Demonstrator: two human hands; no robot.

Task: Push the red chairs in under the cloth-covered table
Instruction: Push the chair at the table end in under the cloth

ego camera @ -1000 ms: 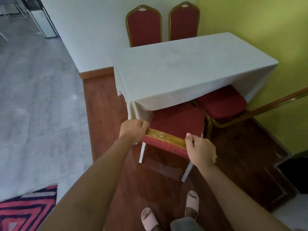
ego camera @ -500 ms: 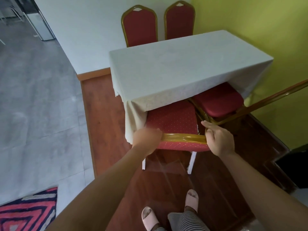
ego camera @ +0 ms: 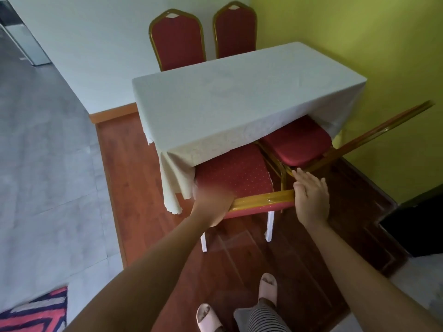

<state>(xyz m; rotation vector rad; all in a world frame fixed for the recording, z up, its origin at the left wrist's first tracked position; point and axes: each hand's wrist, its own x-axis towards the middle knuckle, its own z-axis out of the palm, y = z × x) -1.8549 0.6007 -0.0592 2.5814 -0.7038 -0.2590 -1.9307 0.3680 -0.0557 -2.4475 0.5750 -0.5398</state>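
The table (ego camera: 239, 104) wears a white cloth that hangs over its near edge. A red chair (ego camera: 235, 173) with a gold-trimmed back stands in front of me, its seat partly under the cloth. My left hand (ego camera: 213, 204) is blurred over the left end of its back rail, so its grip is unclear. My right hand (ego camera: 311, 197) rests on the rail's right corner with fingers stretched forward. A second red chair (ego camera: 297, 144) stands to the right, its seat partly under the table and its back (ego camera: 374, 133) angled towards the green wall.
Two more red chairs (ego camera: 178, 39) (ego camera: 236, 32) stand at the table's far side against the white wall. A dark object (ego camera: 417, 226) sits on the floor at right. A striped rug (ego camera: 36, 310) lies at bottom left. My slippered feet (ego camera: 268, 288) stand on the wooden floor.
The near chair has slid further under the cloth and turned square to the table. My right hand moved to the rail's right corner and its fingers opened. My left hand is now blurred.
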